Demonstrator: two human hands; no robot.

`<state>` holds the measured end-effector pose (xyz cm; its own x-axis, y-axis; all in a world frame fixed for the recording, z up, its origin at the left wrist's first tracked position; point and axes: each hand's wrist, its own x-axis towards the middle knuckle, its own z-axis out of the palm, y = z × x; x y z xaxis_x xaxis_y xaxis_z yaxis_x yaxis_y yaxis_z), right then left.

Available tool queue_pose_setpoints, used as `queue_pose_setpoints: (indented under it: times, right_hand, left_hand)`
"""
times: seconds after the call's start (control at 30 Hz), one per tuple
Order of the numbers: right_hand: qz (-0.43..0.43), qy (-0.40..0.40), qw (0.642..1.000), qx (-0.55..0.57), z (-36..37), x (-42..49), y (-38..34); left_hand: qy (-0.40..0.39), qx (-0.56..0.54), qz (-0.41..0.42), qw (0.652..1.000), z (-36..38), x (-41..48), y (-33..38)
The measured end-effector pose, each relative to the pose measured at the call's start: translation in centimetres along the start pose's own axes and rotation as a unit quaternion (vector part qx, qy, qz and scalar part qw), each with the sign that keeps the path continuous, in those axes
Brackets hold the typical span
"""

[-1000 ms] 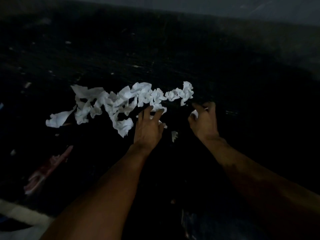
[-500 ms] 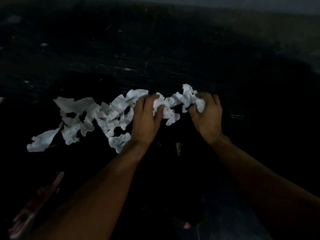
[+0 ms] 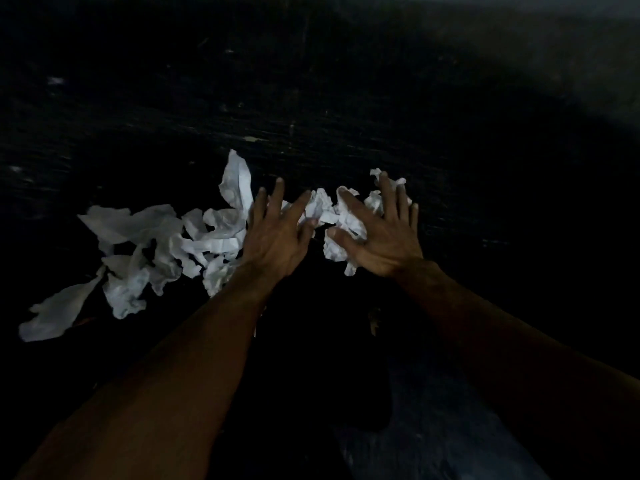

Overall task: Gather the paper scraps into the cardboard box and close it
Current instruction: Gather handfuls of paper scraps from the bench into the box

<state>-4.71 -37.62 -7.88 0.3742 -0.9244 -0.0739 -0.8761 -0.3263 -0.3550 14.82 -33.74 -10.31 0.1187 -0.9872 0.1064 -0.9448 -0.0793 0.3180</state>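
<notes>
White crumpled paper scraps (image 3: 149,251) lie in a loose row on the dark floor, from the far left to the middle. My left hand (image 3: 277,233) rests palm down on the middle of the row with its fingers spread. My right hand (image 3: 384,233) is spread over the right end of the scraps (image 3: 341,220), with paper showing between and under its fingers. One flat scrap (image 3: 52,317) trails off at the lower left. No cardboard box is in view.
The dark, scuffed floor (image 3: 311,98) stretches away behind the scraps to a paler wall strip (image 3: 588,8) at the top right. A tiny bit of debris (image 3: 374,320) lies near my right forearm. The scene is dim.
Both hands have gone from curled on the scraps to flat with fingers spread on top of them. The view has shifted, so the pile now sits lower and further left.
</notes>
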Motion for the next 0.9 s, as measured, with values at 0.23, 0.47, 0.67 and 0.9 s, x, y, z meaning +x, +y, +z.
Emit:
queue_pose_setpoints:
  times: [0.23,0.47,0.67,0.9]
  right_hand:
    - [-0.071,0.101,0.990,0.063,1.5,-0.2,0.8]
    - [-0.086,0.183,0.972,0.120,2.1,-0.3,1.2]
    - [-0.024,0.112,0.985,0.127,1.6,-1.2,1.4]
    - [0.050,0.045,0.970,0.233,-0.9,-4.0,1.9]
  left_hand:
    - [0.036,-0.067,0.042,0.996,-0.5,-0.1,0.3]
    - [0.019,-0.036,0.096,0.995,-0.6,-0.7,0.8]
    - [0.055,-0.003,0.111,0.992,0.1,-1.0,1.7]
    - [0.086,-0.169,-0.019,0.982,-2.1,-2.5,4.8]
